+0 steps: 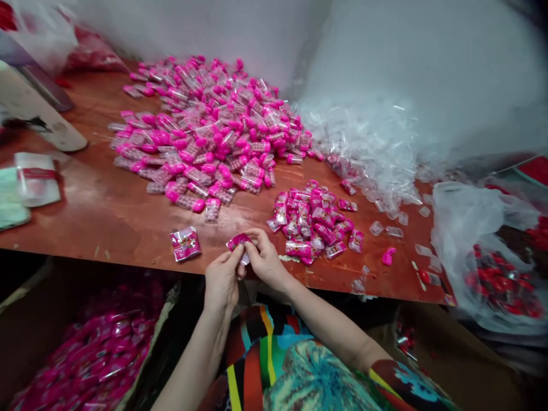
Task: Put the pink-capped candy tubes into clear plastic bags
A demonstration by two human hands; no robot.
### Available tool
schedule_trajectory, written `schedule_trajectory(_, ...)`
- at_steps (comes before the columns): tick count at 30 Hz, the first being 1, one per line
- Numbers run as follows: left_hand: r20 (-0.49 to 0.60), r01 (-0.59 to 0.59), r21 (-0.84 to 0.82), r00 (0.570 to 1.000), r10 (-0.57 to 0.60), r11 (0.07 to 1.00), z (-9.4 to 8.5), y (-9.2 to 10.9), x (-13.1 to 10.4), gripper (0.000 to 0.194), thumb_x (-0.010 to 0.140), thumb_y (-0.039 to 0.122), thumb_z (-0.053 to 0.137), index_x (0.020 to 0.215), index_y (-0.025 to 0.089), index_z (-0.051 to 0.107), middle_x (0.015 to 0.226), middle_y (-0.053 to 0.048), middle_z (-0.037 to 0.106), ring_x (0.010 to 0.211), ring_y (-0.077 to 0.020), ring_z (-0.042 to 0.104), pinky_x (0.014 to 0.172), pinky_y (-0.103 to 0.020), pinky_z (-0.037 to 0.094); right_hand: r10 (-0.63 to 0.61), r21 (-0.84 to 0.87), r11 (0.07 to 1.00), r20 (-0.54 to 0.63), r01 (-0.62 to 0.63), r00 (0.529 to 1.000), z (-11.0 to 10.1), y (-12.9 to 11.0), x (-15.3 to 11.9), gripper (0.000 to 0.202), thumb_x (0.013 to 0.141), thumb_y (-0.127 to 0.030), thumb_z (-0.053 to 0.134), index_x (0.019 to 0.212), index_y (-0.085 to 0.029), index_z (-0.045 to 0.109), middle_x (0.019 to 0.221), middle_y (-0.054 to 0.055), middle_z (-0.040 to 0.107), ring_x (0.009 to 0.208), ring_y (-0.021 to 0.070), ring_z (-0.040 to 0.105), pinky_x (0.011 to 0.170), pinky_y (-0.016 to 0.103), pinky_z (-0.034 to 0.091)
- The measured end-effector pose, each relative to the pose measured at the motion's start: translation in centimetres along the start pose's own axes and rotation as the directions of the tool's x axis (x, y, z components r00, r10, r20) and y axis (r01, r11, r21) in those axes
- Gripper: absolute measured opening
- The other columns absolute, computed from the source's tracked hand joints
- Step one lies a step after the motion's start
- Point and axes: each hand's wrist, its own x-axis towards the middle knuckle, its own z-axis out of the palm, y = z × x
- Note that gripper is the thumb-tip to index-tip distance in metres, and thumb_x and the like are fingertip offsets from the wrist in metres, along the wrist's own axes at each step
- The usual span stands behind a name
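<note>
At the table's front edge, my left hand (223,278) and my right hand (266,258) meet around a small pink printed wrapper (238,242). Both hands pinch it between thumb and fingers; a pale part shows below, its detail hidden by my fingers. Left of my hands lies a flat stack of pink wrappers (185,244). Just to the right is a heap of pink wrapped packets (312,220). Behind spreads a large pile of clear little bottles with pink caps (214,131), filled with pale pink beads or candies.
Clear plastic pieces (368,154) are heaped at the back right. A bag of red-capped items (500,279) stands at the right edge. One loose pink cap (388,256) lies nearby. Below left, a box holds many pink packets (103,354). A white packet (37,178) sits at left.
</note>
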Motion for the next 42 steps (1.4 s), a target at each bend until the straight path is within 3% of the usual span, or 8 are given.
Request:
schedule_trajectory(11,-0.054,-0.012,-0.061,0.998,0.008,0.998,-2.4,4.2,0.4,0.034,0.061,0.04,0.087,0.06,0.015,0.063,0.042,0.003,0.049,0.04,-0.0077,0.041,0.043,-0.021,0.031,-0.23,-0.27,0.904,0.346,0.331,0.91,1.6,-0.8,6.0,0.03,0.104,-0.035,0.04,0.119,-0.018,0.059,0.099,0.008,0.071,0.088,0.0191,0.068,0.079,0.031,0.051)
schedule_trajectory(15,-0.219,-0.099,-0.062,0.972,0.083,0.993,-3.2,4.8,0.3,0.037,0.057,0.036,0.089,0.056,0.016,0.058,0.042,0.004,0.05,0.042,-0.0073,0.042,0.043,-0.02,0.031,-0.102,-0.555,0.811,0.177,0.185,0.979,4.0,-1.9,10.3,0.041,0.105,-0.046,0.034,0.118,-0.018,0.06,0.107,0.012,0.07,0.1,0.0248,0.067,0.089,0.039,0.049)
schedule_trajectory(19,-0.277,-0.114,-0.123,0.958,0.076,0.986,-3.1,4.9,0.5,0.039,0.051,0.034,0.092,0.056,0.015,0.058,0.042,0.006,0.049,0.041,-0.0068,0.042,0.043,-0.02,0.032,0.024,-0.815,0.576,0.089,0.059,0.996,6.6,-2.9,12.5,0.058,0.094,-0.062,0.049,0.128,-0.015,0.052,0.123,0.019,0.062,0.113,0.0328,0.062,0.095,0.049,0.048)
schedule_trajectory(24,-0.263,-0.088,-0.226,0.964,0.026,0.97,-2.9,5.3,0.2,0.039,0.054,0.026,0.092,0.06,0.014,0.055,0.046,0.007,0.05,0.04,-0.0059,0.042,0.04,-0.019,0.034,0.06,-0.872,0.471,0.181,0.132,0.982,5.2,-3.0,11.6,0.037,0.094,-0.036,0.054,0.124,-0.014,0.055,0.124,0.019,0.06,0.109,0.0313,0.063,0.094,0.046,0.05)
schedule_trajectory(27,-0.244,-0.04,-0.305,0.969,-0.038,0.952,-2.7,5.4,-0.2,0.037,0.062,0.022,0.089,0.062,0.015,0.053,0.048,0.008,0.049,0.039,-0.0058,0.042,0.039,-0.019,0.034,0.026,-0.711,0.696,0.162,0.098,0.986,2.2,-3.1,10.2,0.039,0.094,-0.026,0.049,0.13,-0.015,0.054,0.119,0.016,0.064,0.105,0.0276,0.064,0.093,0.043,0.05)
schedule_trajectory(30,-0.223,-0.001,-0.372,0.971,-0.089,0.928,-2.3,5.0,-0.4,0.035,0.069,0.018,0.085,0.064,0.016,0.05,0.049,0.008,0.049,0.038,-0.0057,0.042,0.038,-0.018,0.034,0.151,-0.178,0.976,0.138,-0.125,0.979,-0.5,-3.6,7.3,0.04,0.098,-0.032,0.038,0.132,-0.015,0.053,0.094,0.008,0.069,0.073,0.0171,0.063,0.069,0.03,0.052)
schedule_trajectory(34,-0.188,0.02,-0.399,0.977,-0.104,0.917,-1.7,3.8,-0.2,0.028,0.073,0.018,0.082,0.069,0.016,0.054,0.051,0.007,0.052,0.04,-0.0067,0.045,0.039,-0.019,0.035,0.241,0.347,0.888,0.211,-0.303,0.948,-1.7,-3.9,1.8,0.043,0.094,-0.045,0.054,0.128,-0.019,0.052,0.075,0.0,0.066,0.048,0.0088,0.049,0.048,0.021,0.04)
schedule_trajectory(42,-0.078,-0.005,-0.292,0.997,-0.018,0.956,-0.7,1.3,-0.3,0.026,0.075,0.029,0.081,0.069,0.012,0.061,0.052,0.003,0.057,0.044,-0.0077,0.048,0.044,-0.02,0.04,0.199,0.386,0.895,0.105,-0.224,0.974,-0.4,-3.0,-2.4,0.05,0.094,-0.053,0.057,0.13,-0.023,0.043,0.076,-0.004,0.06,0.042,0.0049,0.044,0.039,0.019,0.033)
